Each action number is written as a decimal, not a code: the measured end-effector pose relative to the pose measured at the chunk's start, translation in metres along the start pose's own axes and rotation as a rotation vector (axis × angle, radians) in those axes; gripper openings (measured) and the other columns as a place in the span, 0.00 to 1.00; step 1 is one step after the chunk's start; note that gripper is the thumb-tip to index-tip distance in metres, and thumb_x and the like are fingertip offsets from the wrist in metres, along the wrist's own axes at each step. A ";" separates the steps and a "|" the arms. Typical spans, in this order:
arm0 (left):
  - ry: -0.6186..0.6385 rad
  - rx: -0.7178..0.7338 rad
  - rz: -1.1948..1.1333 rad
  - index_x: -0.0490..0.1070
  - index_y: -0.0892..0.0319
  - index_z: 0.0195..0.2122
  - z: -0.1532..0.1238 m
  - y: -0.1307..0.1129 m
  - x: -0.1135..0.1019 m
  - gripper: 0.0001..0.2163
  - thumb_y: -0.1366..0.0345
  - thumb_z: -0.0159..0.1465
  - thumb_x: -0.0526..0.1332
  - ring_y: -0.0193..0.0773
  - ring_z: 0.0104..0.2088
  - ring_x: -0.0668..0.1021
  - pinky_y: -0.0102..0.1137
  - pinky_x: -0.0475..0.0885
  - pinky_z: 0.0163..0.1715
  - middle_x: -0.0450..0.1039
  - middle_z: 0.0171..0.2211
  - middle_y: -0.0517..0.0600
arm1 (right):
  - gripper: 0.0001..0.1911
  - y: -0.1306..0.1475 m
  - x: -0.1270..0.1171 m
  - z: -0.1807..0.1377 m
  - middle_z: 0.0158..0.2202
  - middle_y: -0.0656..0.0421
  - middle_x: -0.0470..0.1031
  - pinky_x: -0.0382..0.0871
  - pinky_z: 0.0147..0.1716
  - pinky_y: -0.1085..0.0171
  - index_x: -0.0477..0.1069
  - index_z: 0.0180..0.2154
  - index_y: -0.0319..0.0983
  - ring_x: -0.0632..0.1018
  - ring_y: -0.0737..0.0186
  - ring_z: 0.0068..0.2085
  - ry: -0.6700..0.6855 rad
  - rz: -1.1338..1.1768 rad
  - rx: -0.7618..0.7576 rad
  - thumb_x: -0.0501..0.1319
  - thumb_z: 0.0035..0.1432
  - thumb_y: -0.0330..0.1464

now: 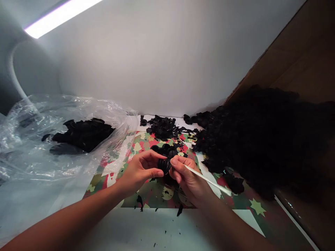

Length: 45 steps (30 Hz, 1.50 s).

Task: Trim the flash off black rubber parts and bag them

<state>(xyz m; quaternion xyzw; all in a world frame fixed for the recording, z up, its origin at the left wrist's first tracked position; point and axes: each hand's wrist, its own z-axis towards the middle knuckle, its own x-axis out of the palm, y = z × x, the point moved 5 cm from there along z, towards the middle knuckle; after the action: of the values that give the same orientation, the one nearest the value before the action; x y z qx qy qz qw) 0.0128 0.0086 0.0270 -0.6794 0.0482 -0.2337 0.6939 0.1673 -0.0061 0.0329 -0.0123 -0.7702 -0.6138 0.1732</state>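
Note:
My left hand (146, 169) grips a small round black rubber-like part (164, 165) with ridges, thumb at its near side and fingers at its far side. In my right hand (185, 172) is a slim white stick-like tool (206, 179), held like a pen. Its rear end points down to the right; its tip is hidden at the black part. Right behind my hands lie more black ring-shaped parts (163, 149) on a Christmas-patterned sheet (141, 139).
On the left, a clear plastic bag (119, 111) holds black pieces (86, 134). A large heap of black scraps (248, 139) fills the right, beside cardboard (282, 55). A smaller scrap pile (162, 125) lies at the back. A lit lamp (62, 17) hangs upper left.

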 end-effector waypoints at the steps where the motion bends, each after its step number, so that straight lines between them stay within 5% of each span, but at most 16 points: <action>1: -0.006 0.030 0.047 0.79 0.60 0.42 -0.001 -0.003 0.000 0.16 0.63 0.54 0.76 0.39 0.36 0.81 0.31 0.77 0.37 0.80 0.36 0.52 | 0.25 0.001 -0.001 0.000 0.16 0.65 0.62 0.53 0.25 0.66 0.66 0.22 0.39 0.58 0.69 0.22 -0.002 -0.043 -0.016 0.67 0.54 0.52; 7: -0.036 0.217 0.318 0.77 0.55 0.49 -0.005 -0.018 0.001 0.14 0.67 0.62 0.70 0.38 0.43 0.79 0.30 0.76 0.43 0.77 0.43 0.52 | 0.20 0.009 0.001 -0.004 0.19 0.63 0.70 0.56 0.24 0.67 0.76 0.31 0.38 0.64 0.67 0.23 -0.001 -0.205 -0.029 0.72 0.50 0.48; 19: -0.151 0.240 0.319 0.79 0.58 0.42 -0.006 -0.016 -0.005 0.11 0.66 0.59 0.73 0.34 0.32 0.79 0.27 0.76 0.34 0.79 0.34 0.49 | 0.18 -0.009 0.003 0.000 0.14 0.68 0.61 0.56 0.25 0.68 0.78 0.33 0.38 0.61 0.70 0.21 -0.059 0.123 -0.035 0.73 0.51 0.45; 24: -0.179 0.351 0.565 0.79 0.59 0.36 -0.007 -0.023 -0.005 0.03 0.68 0.61 0.70 0.31 0.26 0.74 0.26 0.68 0.25 0.74 0.28 0.47 | 0.20 -0.007 0.002 -0.001 0.19 0.66 0.63 0.53 0.22 0.68 0.74 0.33 0.38 0.60 0.70 0.22 0.004 -0.138 -0.033 0.69 0.55 0.49; 30: -0.141 0.319 0.684 0.77 0.59 0.35 -0.003 -0.022 -0.005 0.01 0.71 0.62 0.66 0.31 0.27 0.71 0.26 0.64 0.25 0.75 0.28 0.47 | 0.20 0.017 -0.021 0.000 0.23 0.66 0.64 0.57 0.22 0.67 0.69 0.44 0.43 0.62 0.67 0.23 -0.195 -0.398 -0.281 0.50 0.71 0.50; 33: -0.094 0.296 0.706 0.77 0.60 0.34 -0.002 -0.023 -0.004 0.01 0.71 0.62 0.66 0.31 0.27 0.71 0.26 0.64 0.25 0.75 0.28 0.46 | 0.24 0.031 -0.025 -0.003 0.29 0.60 0.70 0.68 0.31 0.63 0.73 0.48 0.44 0.70 0.63 0.29 -0.172 -0.470 -0.411 0.45 0.73 0.49; 37: -0.042 0.296 0.715 0.78 0.60 0.35 -0.002 -0.027 -0.001 0.02 0.71 0.62 0.65 0.32 0.26 0.70 0.26 0.64 0.26 0.72 0.27 0.46 | 0.18 0.031 -0.023 -0.011 0.42 0.56 0.80 0.72 0.47 0.56 0.74 0.51 0.46 0.79 0.55 0.44 -0.164 -0.603 -0.514 0.52 0.72 0.46; 45: -0.019 0.327 0.741 0.76 0.60 0.34 -0.005 -0.029 -0.001 0.03 0.73 0.62 0.63 0.32 0.27 0.70 0.27 0.63 0.28 0.70 0.27 0.45 | 0.04 0.033 -0.005 -0.016 0.48 0.55 0.83 0.76 0.47 0.60 0.73 0.35 0.43 0.83 0.57 0.47 0.016 -0.754 -0.640 0.63 0.65 0.32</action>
<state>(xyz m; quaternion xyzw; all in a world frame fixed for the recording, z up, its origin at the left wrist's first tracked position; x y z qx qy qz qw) 0.0025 0.0054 0.0542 -0.4987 0.2455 0.0338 0.8306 0.1836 -0.0122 0.0659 0.2193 -0.4925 -0.8395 -0.0673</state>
